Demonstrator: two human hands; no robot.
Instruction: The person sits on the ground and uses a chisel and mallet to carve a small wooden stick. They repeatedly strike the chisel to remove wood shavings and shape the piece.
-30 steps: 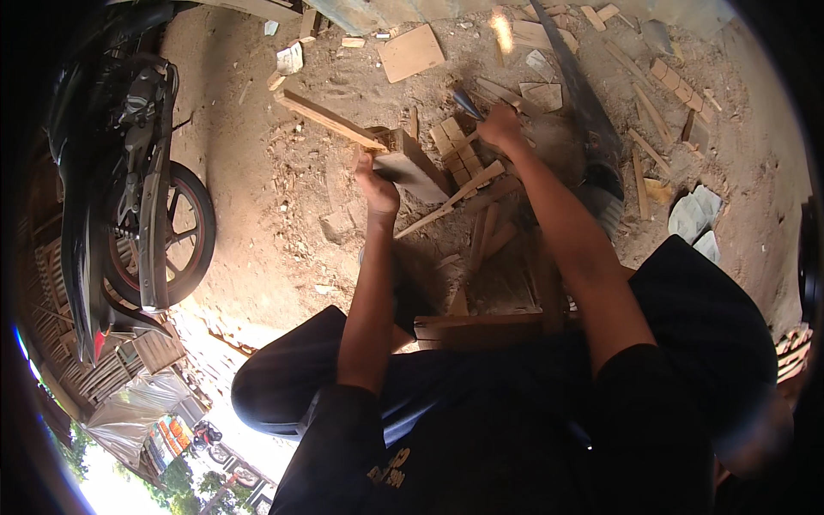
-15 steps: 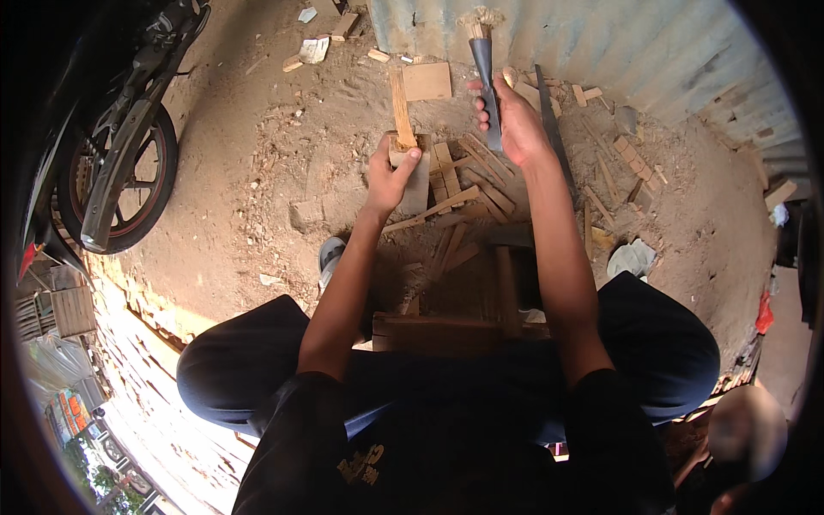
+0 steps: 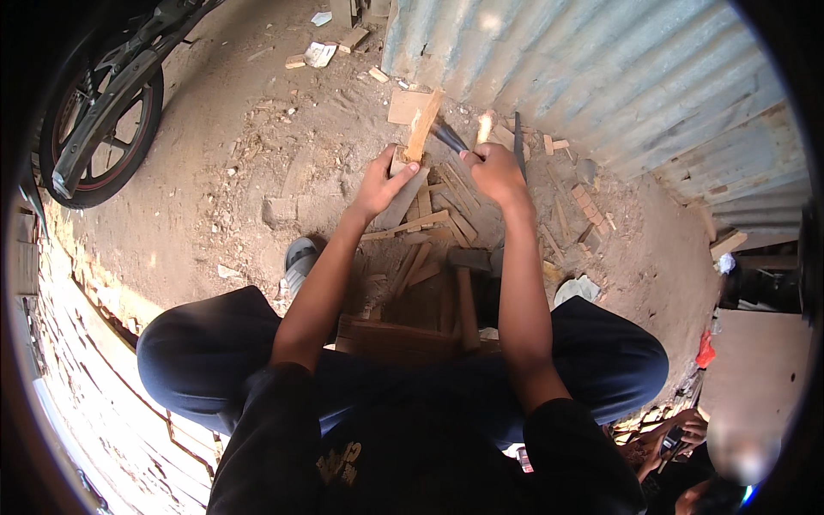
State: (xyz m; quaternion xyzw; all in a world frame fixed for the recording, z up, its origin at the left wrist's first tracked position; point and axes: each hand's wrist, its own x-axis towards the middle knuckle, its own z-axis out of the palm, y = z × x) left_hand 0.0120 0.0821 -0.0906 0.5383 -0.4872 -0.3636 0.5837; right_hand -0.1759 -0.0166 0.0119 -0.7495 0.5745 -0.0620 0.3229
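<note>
My left hand [image 3: 380, 182] is wrapped round a wooden block [image 3: 403, 196], thumb near its top end. A lighter wood strip [image 3: 423, 124] stands tilted out of that end. My right hand [image 3: 498, 174] is closed round a dark tapered metal chisel [image 3: 450, 136], its far end beside the strip; whether they touch I cannot tell. The rest of the chisel is hidden by the hand. Below my hands, a hammer [image 3: 466, 296] with a dark head and wooden handle leans at a low wooden bench [image 3: 390, 336] between my knees.
Wood offcuts [image 3: 421, 219] litter the dirt floor [image 3: 197, 223]. Corrugated metal sheeting [image 3: 584, 77] stands beyond my hands. A motorbike wheel [image 3: 103, 129] is at the left, and a pale crumpled cloth [image 3: 577, 289] lies right. Another person's hand [image 3: 687, 425] shows at lower right.
My right hand has turned over and moved closer to the left, bringing the chisel from upright to slanting toward the strip. The strip leans further right. The whole view has shifted.
</note>
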